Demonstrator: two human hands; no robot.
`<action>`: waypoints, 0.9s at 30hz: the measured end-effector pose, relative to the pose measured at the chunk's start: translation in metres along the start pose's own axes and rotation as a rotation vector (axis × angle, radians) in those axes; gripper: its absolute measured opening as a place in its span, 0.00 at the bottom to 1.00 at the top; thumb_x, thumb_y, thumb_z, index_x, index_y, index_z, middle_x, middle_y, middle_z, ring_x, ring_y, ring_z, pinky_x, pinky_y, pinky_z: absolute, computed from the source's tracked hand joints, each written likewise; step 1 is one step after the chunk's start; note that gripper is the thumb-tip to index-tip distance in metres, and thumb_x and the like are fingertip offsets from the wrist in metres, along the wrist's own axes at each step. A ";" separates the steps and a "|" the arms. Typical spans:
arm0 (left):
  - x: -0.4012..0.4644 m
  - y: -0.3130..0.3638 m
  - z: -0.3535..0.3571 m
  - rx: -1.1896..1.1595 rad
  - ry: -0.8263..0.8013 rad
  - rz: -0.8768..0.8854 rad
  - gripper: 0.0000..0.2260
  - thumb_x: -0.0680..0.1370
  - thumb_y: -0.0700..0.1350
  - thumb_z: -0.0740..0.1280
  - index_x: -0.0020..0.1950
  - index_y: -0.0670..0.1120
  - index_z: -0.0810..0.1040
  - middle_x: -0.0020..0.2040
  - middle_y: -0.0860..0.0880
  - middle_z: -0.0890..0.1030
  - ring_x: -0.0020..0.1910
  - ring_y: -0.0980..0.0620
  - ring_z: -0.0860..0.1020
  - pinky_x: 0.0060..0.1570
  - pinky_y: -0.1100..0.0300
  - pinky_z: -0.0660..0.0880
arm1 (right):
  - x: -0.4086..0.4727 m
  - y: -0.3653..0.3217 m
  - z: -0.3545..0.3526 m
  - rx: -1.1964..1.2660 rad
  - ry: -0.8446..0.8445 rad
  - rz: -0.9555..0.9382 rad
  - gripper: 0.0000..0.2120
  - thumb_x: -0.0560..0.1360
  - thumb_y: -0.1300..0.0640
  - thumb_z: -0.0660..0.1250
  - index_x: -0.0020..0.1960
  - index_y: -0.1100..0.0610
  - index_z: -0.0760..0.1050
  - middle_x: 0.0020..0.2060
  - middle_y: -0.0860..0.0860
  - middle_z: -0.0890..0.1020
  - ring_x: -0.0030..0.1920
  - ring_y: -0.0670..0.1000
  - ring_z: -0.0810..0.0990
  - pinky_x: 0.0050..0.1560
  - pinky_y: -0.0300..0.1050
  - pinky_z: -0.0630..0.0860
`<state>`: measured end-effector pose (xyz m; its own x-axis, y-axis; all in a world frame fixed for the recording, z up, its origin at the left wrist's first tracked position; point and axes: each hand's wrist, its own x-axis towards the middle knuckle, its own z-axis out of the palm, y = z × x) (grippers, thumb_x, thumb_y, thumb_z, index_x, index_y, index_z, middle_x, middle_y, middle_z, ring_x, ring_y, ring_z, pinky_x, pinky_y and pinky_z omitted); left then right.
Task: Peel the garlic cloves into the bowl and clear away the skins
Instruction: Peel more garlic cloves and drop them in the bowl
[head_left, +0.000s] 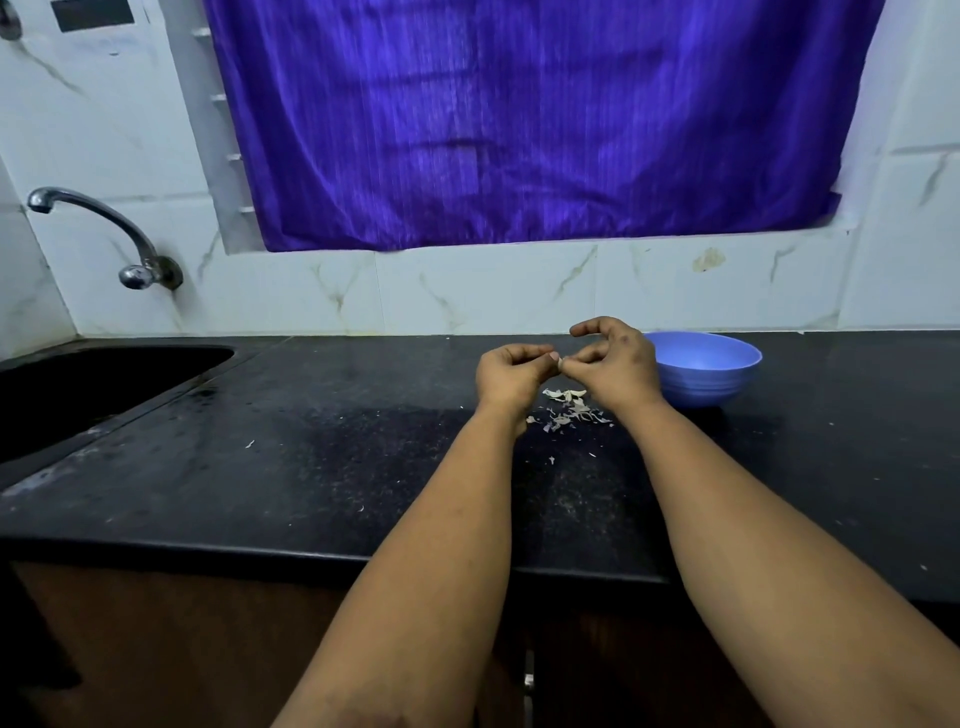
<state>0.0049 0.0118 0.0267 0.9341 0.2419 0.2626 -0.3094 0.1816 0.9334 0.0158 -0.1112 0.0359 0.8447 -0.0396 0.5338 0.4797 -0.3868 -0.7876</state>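
Observation:
Both hands are raised a little above the black counter (311, 467), meeting fingertip to fingertip. My left hand (511, 376) curls around a small pale garlic clove (557, 358), mostly hidden by the fingers. My right hand (613, 358) pinches at the same clove with thumb and finger, its index finger arched above. Below the hands lies a small heap of papery garlic skins (569, 408). A blue bowl (727, 374) stands just right of my right hand, near the wall; what it holds is out of sight.
A dark sink (78, 395) is set into the counter at the left, with a metal tap (104, 228) on the tiled wall above it. A purple curtain (519, 119) hangs behind. A few stray skin flakes (551, 460) dot the counter.

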 end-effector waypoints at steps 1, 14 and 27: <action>0.000 0.000 0.000 -0.007 -0.003 -0.002 0.06 0.72 0.31 0.71 0.40 0.41 0.80 0.33 0.48 0.83 0.37 0.51 0.83 0.44 0.61 0.80 | 0.000 0.000 0.000 0.003 0.000 0.000 0.16 0.67 0.58 0.77 0.51 0.52 0.76 0.27 0.42 0.81 0.31 0.36 0.79 0.36 0.33 0.74; -0.002 0.003 0.001 -0.115 -0.066 -0.078 0.05 0.75 0.31 0.67 0.43 0.39 0.78 0.38 0.44 0.80 0.38 0.51 0.80 0.43 0.64 0.80 | 0.003 0.004 0.001 0.056 0.030 0.087 0.12 0.68 0.62 0.74 0.48 0.53 0.76 0.30 0.48 0.82 0.32 0.44 0.78 0.40 0.45 0.79; 0.004 0.009 -0.002 -0.295 -0.069 -0.172 0.09 0.77 0.29 0.61 0.45 0.39 0.78 0.40 0.44 0.80 0.37 0.55 0.80 0.39 0.68 0.79 | 0.011 0.004 0.006 0.293 -0.008 0.229 0.06 0.74 0.64 0.66 0.42 0.58 0.80 0.32 0.52 0.83 0.34 0.47 0.82 0.38 0.37 0.76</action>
<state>0.0054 0.0163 0.0355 0.9837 0.1210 0.1332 -0.1757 0.4842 0.8571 0.0278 -0.1078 0.0370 0.9392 -0.0868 0.3321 0.3248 -0.0885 -0.9416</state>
